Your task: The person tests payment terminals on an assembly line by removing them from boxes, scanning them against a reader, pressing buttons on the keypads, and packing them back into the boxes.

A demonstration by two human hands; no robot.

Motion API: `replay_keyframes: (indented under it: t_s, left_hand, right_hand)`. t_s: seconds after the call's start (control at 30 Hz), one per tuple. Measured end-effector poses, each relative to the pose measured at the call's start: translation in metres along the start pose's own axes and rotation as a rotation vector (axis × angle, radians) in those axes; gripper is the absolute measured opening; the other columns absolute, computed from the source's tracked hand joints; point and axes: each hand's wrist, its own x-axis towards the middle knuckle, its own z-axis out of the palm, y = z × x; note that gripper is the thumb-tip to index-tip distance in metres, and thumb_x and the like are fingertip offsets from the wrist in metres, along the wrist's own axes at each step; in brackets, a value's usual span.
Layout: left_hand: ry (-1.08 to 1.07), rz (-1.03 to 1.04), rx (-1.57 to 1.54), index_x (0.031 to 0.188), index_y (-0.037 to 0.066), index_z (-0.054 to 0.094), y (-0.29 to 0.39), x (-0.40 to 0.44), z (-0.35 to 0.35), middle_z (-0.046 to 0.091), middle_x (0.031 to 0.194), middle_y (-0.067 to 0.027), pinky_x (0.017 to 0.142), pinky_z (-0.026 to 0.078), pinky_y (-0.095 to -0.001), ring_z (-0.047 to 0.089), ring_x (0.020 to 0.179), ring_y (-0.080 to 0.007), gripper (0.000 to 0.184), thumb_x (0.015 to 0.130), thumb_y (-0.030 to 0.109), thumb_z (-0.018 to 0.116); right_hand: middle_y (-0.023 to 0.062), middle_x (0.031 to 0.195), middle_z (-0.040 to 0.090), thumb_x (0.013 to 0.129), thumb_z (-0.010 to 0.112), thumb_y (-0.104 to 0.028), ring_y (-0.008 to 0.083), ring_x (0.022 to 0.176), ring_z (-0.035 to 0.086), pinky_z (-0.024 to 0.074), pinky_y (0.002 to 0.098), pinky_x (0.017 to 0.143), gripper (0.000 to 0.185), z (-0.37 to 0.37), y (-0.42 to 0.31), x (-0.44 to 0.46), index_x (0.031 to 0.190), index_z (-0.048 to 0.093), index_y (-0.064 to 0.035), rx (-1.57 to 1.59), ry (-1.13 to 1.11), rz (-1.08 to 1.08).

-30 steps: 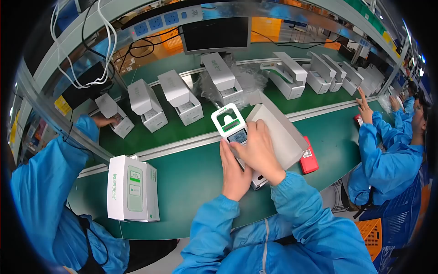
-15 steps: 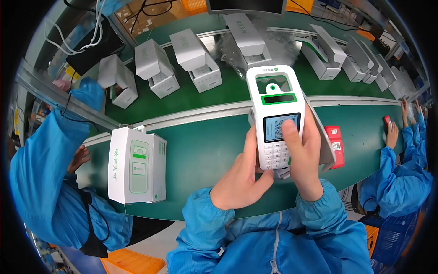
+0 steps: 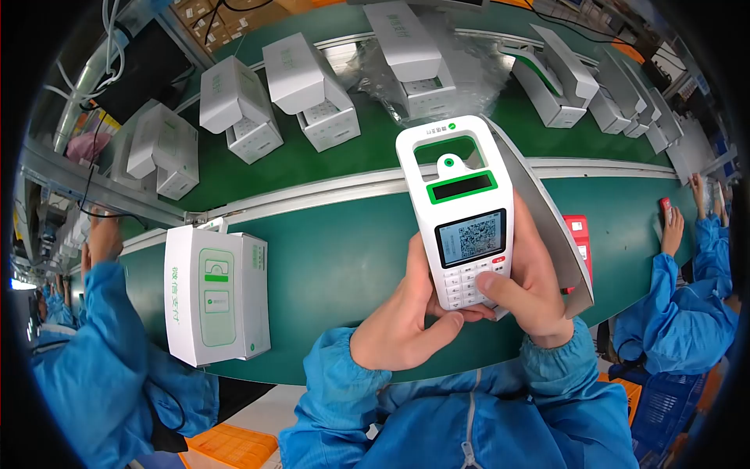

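A white payment terminal (image 3: 462, 187) with green trim is held upright, its screen showing a QR code. My left hand (image 3: 406, 316) grips its lower left side, fingers behind it. My right hand (image 3: 531, 273) wraps round the right side, with the thumb on the keypad. Behind the terminal and my right hand stands an open grey-white box lid (image 3: 539, 203), partly hidden. A red device (image 3: 579, 242) lies just right of that lid. To the left, a white box (image 3: 216, 297) with green print stands on the green table.
Several open white boxes, one of them (image 3: 312, 90) near the centre left, line the green conveyor (image 3: 375, 156) beyond a metal rail (image 3: 328, 186). Co-workers in blue sleeves sit at left (image 3: 101, 336) and right (image 3: 664, 313). Orange crates (image 3: 230, 445) are below.
The terminal has come up closer to the camera, and its screen now faces it more fully. My right thumb has moved down from the screen to the keypad. Boxes on the conveyor have shifted left.
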Motion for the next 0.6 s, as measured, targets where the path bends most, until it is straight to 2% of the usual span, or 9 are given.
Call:
replay_keyframes:
  t_s: [0.13, 0.33, 0.6]
  left_hand:
    - [0.019, 0.019, 0.0, 0.162, 0.007, -0.008, -0.005, 0.004, -0.001, 0.042, 0.153, -0.024, 0.103, 0.059, -0.0434, 0.067, 0.124, -0.0337, 0.088, 0.091, -0.015, 0.038]
    - [0.012, 0.03, -0.013, 0.163, 0.007, -0.007, -0.016, 0.011, -0.001, 0.041, 0.153, -0.0236, 0.101, 0.06, -0.0424, 0.067, 0.124, -0.0349, 0.089, 0.09, -0.016, 0.039]
    - [-0.004, 0.013, -0.005, 0.163, 0.008, -0.007, -0.023, 0.017, 0.002, 0.04, 0.154, -0.0223, 0.101, 0.06, -0.0434, 0.066, 0.125, -0.0358, 0.089, 0.09, -0.016, 0.039]
  right_hand:
    - [0.0217, 0.162, 0.036, 0.086, 0.054, 0.004, 0.0248, 0.148, 0.042, 0.0359, 0.0375, 0.12, 0.096, -0.006, 0.003, 0.001, 0.168, 0.002, 0.004, 0.027, 0.009, 0.071]
    - [0.0226, 0.161, 0.038, 0.083, 0.057, 0.001, 0.0257, 0.148, 0.043, 0.0361, 0.0376, 0.12, 0.099, -0.015, 0.014, 0.0, 0.167, 0.005, 0.0049, 0.063, 0.04, 0.047]
    - [0.0238, 0.16, 0.038, 0.079, 0.059, -0.003, 0.0273, 0.147, 0.044, 0.0361, 0.04, 0.12, 0.102, -0.023, 0.012, -0.002, 0.167, 0.007, 0.0062, -0.035, 0.062, 0.045]
